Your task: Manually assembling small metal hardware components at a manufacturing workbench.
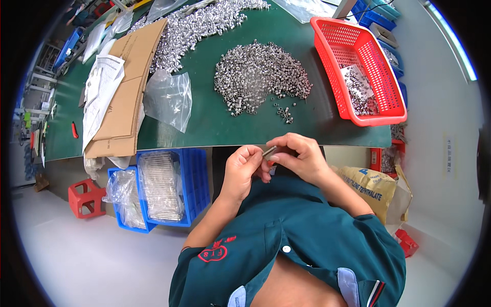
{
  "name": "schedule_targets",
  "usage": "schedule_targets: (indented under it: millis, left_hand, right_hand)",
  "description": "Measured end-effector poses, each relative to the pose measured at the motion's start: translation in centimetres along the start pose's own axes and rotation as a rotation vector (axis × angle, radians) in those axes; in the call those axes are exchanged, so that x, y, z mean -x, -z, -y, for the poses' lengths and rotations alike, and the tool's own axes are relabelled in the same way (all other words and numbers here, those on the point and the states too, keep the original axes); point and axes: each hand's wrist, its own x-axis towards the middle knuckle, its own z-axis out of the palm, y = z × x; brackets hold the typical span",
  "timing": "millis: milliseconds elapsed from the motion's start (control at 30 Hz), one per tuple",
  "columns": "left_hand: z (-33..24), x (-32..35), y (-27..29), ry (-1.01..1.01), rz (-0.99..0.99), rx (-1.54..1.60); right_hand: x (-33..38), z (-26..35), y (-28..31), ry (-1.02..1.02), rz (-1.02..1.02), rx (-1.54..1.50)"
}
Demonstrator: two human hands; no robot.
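Observation:
At the table's front edge, my left hand and my right hand meet, both closed. Between their fingertips is a short silvery metal rod, pinched from both sides. Its far end and any smaller part on it are too small to make out. A bit of orange-red shows just under the fingers; its kind is unclear. Beyond the hands, a heap of small shiny metal rings lies on the green table, with several loose rings at its near side.
A red mesh basket with rings stands at the right. To the left lie cardboard, papers and a clear bag. More metal parts lie farther back. Blue crates and a red stool are below.

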Motion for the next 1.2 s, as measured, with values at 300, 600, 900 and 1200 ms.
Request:
schedule_targets:
  millis: [300,600,900,1200]
  left_hand:
    - [0.4,-0.3,0.7,0.006,-0.062,0.024]
    - [0.3,-0.3,0.8,-0.032,-0.096,0.004]
    - [0.2,-0.8,0.1,-0.002,-0.098,-0.036]
    - [0.1,-0.3,-0.4,-0.074,-0.080,-0.148]
  right_hand:
    - [-4.5,-3.0,4.7,0.208,-0.433,0.566]
    - [-5.0,-3.6,4.3,0.229,-0.449,0.719]
    - [-1.3,-1.7,1.6,-0.340,-0.029,-0.714]
    - [-1.1,-2.0,1.4,-0.461,0.059,-0.978]
